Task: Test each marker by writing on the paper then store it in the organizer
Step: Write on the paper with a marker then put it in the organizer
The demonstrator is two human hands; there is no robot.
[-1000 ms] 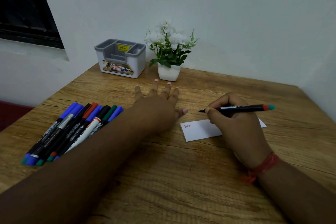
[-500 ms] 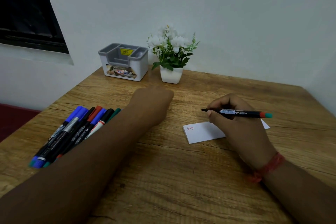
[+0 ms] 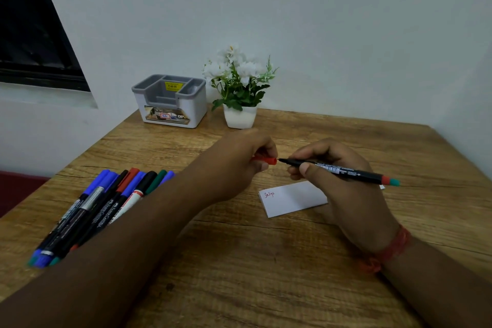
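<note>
Left hand [image 3: 241,160]: fingers pinch a small red plastic cap [image 3: 266,160], open end facing right.
Right hand [image 3: 338,181]: fingers close around a slim black marker [image 3: 340,170], bare tip pointing left.
Gap: tip just short of the cap mouth, both roughly on one line.
Marker's long axis: runs left to right, tail slightly lower.
Below: white paper slip [image 3: 291,198] with red writing.
Far: grey plastic organizer [image 3: 170,101], well apart, nearer the left hand.
</note>
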